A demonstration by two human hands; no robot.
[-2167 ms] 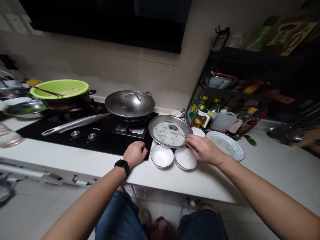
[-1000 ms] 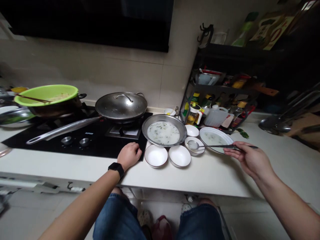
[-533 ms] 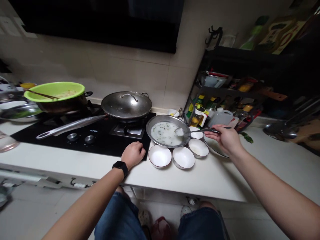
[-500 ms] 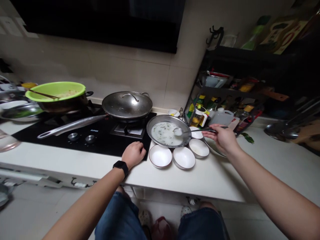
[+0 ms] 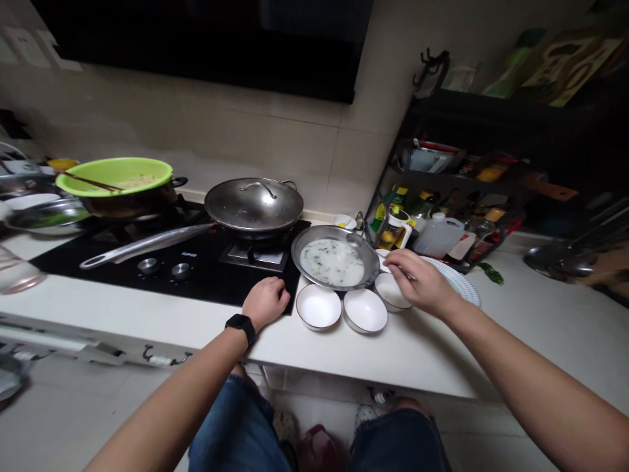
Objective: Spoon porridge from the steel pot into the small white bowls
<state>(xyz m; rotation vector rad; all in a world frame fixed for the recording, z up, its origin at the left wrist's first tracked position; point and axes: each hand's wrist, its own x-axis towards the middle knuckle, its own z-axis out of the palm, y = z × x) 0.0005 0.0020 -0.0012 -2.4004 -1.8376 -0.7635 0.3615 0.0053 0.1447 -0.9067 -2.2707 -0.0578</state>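
My right hand point(image 5: 420, 284) is closed on the thin handle of a metal spoon point(image 5: 393, 266), held over a small white bowl point(image 5: 389, 293); the spoon's scoop is hidden. Just left stands a round metal basin point(image 5: 301, 252) of white soup with green flecks. Two more white bowls point(image 5: 318, 307) point(image 5: 365, 311) sit in front of the basin and look bare inside. My left hand point(image 5: 266, 302), with a black watch on the wrist, rests curled on the counter at the edge of the black stove point(image 5: 162, 262), holding nothing.
A lidded wok point(image 5: 254, 204) with a long handle sits on the stove, and a green bowl point(image 5: 115, 174) with chopsticks rests on a pot at the left. A ribbed white plate point(image 5: 462, 284) lies behind my right hand. A black rack point(image 5: 442, 226) holds bottles and jars.
My right hand has carried the spoon from the metal basin down over the third small bowl. My left hand has stayed in place.
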